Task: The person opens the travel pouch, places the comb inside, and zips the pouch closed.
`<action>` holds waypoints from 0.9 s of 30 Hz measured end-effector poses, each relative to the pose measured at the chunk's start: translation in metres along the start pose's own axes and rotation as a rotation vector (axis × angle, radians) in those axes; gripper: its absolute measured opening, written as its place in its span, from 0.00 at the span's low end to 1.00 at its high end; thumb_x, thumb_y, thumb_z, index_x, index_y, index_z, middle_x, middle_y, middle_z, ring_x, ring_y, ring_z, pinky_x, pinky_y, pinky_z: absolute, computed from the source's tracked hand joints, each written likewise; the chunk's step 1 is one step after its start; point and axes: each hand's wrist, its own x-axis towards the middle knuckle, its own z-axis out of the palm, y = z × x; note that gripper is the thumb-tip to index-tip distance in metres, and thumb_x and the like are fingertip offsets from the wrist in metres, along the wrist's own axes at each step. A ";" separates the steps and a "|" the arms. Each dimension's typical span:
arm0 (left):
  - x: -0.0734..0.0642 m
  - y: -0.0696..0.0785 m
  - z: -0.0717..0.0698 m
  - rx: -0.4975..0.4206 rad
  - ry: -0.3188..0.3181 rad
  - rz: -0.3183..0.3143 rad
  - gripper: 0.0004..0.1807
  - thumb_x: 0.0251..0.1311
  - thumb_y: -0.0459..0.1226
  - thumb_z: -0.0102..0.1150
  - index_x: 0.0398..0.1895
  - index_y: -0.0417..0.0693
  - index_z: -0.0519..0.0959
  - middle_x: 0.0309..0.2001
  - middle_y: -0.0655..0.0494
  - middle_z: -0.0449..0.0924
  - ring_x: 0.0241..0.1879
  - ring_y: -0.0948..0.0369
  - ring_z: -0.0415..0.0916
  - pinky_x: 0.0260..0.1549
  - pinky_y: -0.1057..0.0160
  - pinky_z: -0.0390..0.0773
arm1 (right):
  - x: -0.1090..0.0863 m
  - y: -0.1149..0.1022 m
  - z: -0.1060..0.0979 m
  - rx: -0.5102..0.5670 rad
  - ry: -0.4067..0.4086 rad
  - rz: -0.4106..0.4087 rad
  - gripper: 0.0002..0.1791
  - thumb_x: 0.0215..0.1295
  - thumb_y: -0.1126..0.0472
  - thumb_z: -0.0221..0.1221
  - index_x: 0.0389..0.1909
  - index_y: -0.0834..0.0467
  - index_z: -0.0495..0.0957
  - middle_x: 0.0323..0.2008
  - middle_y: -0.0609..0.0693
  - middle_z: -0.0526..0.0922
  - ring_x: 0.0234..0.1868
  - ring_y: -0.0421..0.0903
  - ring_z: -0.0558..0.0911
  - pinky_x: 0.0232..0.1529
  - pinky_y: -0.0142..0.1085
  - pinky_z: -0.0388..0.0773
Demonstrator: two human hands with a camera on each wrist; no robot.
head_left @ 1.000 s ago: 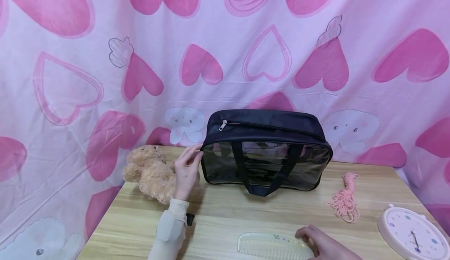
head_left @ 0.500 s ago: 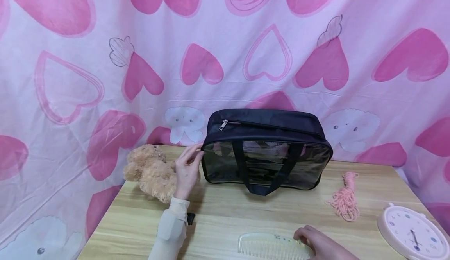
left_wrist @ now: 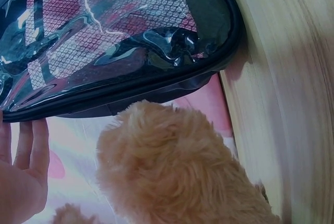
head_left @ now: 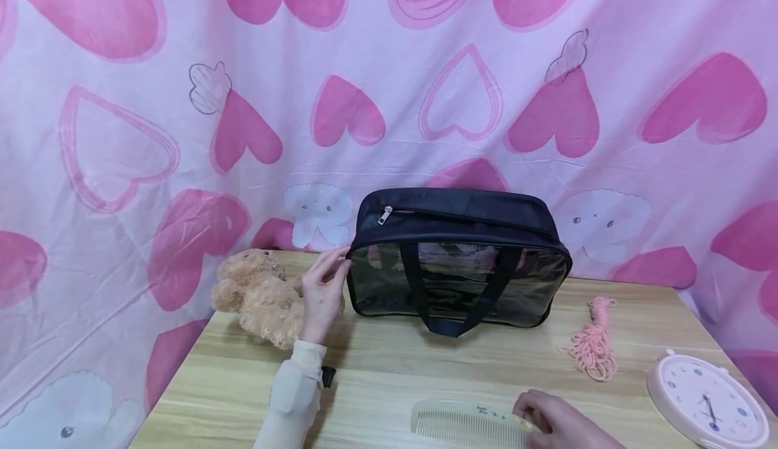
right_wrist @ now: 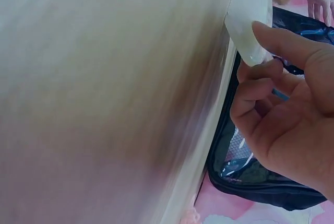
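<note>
A black toiletry bag with smoky clear sides stands at the back of the wooden table. My left hand holds its left edge, thumb at the front piping and fingertips partly hidden behind it. The left wrist view shows those fingers along the bag's rim. At the front, my right hand pinches the right end of a pale, wide comb, its teeth toward the table's front. In the right wrist view the thumb lies on the comb's end, with the fingers curled underneath.
A fluffy tan stuffed toy lies beside my left hand. Pink cord, bundled, lies to the right of the bag, and a white clock at the far right. A small black object shows by my left sleeve. A heart-print curtain hangs behind.
The comb's toothed side shows more plainly now, tilted slightly by my right hand. My left hand stays at the bag's edge; the head view has shifted a little.
</note>
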 end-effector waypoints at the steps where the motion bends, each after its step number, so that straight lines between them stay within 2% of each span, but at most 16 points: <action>1: 0.000 0.000 0.000 0.002 0.000 -0.002 0.13 0.57 0.20 0.57 0.45 0.29 0.80 0.43 0.39 0.79 0.36 0.50 0.80 0.38 0.68 0.79 | 0.000 0.000 -0.001 0.001 0.000 -0.010 0.08 0.61 0.65 0.61 0.41 0.58 0.75 0.27 0.35 0.70 0.25 0.30 0.69 0.22 0.29 0.68; 5: -0.001 -0.001 0.000 -0.003 -0.002 -0.002 0.13 0.57 0.20 0.57 0.46 0.29 0.80 0.43 0.39 0.79 0.34 0.51 0.80 0.37 0.69 0.79 | -0.001 -0.001 -0.003 -0.003 0.015 -0.053 0.06 0.66 0.62 0.57 0.43 0.56 0.76 0.29 0.35 0.73 0.26 0.30 0.71 0.23 0.30 0.70; 11: -0.001 -0.001 0.000 0.011 0.001 0.006 0.13 0.56 0.19 0.57 0.46 0.29 0.80 0.42 0.39 0.80 0.31 0.47 0.79 0.36 0.70 0.78 | -0.005 0.000 -0.004 -0.116 0.154 -0.251 0.11 0.64 0.70 0.57 0.44 0.53 0.76 0.31 0.38 0.75 0.26 0.30 0.71 0.22 0.28 0.70; 14: -0.004 -0.015 -0.001 0.027 0.015 0.014 0.14 0.57 0.22 0.59 0.47 0.35 0.81 0.42 0.45 0.81 0.31 0.50 0.79 0.36 0.70 0.78 | -0.005 -0.005 -0.007 -0.130 0.204 -0.249 0.11 0.65 0.68 0.57 0.44 0.51 0.77 0.34 0.40 0.78 0.29 0.32 0.72 0.24 0.28 0.70; 18: -0.008 -0.036 -0.001 0.045 0.042 0.044 0.15 0.58 0.25 0.60 0.48 0.42 0.82 0.42 0.49 0.81 0.31 0.58 0.79 0.37 0.70 0.78 | -0.006 -0.015 -0.011 -0.144 0.259 -0.177 0.09 0.66 0.64 0.57 0.44 0.49 0.78 0.37 0.41 0.79 0.32 0.35 0.73 0.26 0.30 0.70; 21: -0.009 -0.037 -0.001 0.052 0.054 0.058 0.15 0.58 0.24 0.60 0.48 0.41 0.82 0.42 0.49 0.81 0.31 0.60 0.79 0.37 0.70 0.78 | -0.007 -0.019 -0.012 -0.189 0.339 -0.176 0.11 0.64 0.66 0.59 0.44 0.48 0.78 0.36 0.41 0.79 0.29 0.35 0.72 0.25 0.29 0.69; 27: -0.007 -0.035 0.001 0.052 0.048 0.038 0.15 0.58 0.24 0.60 0.48 0.40 0.82 0.42 0.49 0.81 0.31 0.58 0.79 0.37 0.71 0.78 | -0.010 -0.026 -0.016 -0.279 0.512 -0.238 0.17 0.56 0.72 0.63 0.42 0.49 0.79 0.29 0.37 0.76 0.23 0.33 0.68 0.21 0.26 0.66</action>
